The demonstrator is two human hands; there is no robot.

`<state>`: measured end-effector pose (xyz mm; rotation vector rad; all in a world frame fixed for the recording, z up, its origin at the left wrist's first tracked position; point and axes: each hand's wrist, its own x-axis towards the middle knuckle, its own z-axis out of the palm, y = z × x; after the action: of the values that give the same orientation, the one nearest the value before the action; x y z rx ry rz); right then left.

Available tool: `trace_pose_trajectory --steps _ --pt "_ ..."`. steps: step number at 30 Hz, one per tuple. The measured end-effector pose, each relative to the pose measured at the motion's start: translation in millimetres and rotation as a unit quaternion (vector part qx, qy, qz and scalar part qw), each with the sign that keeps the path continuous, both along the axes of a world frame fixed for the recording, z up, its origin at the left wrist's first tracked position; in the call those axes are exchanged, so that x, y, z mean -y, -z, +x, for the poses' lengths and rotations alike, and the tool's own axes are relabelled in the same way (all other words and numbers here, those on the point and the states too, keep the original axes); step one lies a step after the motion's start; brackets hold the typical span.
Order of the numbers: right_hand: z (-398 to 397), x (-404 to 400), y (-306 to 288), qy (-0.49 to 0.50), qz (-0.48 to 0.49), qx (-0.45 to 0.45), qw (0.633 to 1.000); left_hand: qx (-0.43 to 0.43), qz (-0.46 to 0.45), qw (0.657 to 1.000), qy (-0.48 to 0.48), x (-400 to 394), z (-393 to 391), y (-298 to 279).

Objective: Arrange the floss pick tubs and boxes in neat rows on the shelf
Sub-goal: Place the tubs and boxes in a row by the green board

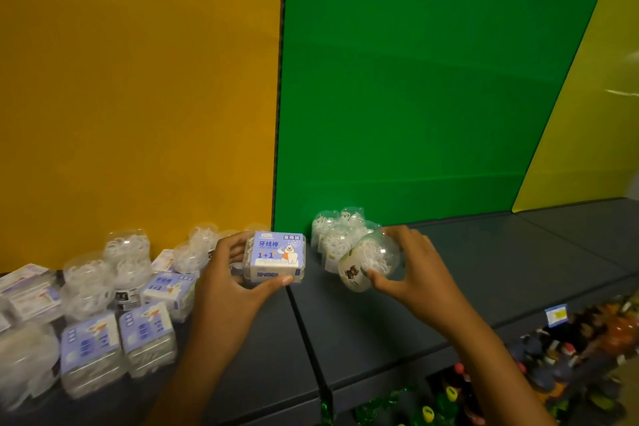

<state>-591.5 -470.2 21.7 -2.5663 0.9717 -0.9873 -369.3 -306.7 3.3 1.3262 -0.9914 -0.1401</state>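
Clear plastic box (275,259) with purple label in our left hand (231,282), fingers clasped round it, lifted above dark shelf (484,273). Our right hand (413,268) grasps round tub (368,261), tilted on its side, long axis running near-left to far-right. Small tub cluster (337,235) stands just far-left of held tub, against green panel (432,79); right hand nearer it. Loose stock (114,304) lies left.

Bottles (539,367) beneath; orange (138,79) and green (432,79) back panels.
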Motion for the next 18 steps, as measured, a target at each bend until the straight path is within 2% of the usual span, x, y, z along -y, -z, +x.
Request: trace_pose_trajectory --steps 13,18 --pt "19.1 74.0 14.6 -0.137 0.047 -0.090 0.985 0.024 0.030 0.997 -0.068 65.7 -6.9 10.3" --pt "24.4 98.4 23.0 -0.209 0.046 -0.117 0.970 -0.010 0.023 0.993 -0.112 72.7 -30.2 11.2"
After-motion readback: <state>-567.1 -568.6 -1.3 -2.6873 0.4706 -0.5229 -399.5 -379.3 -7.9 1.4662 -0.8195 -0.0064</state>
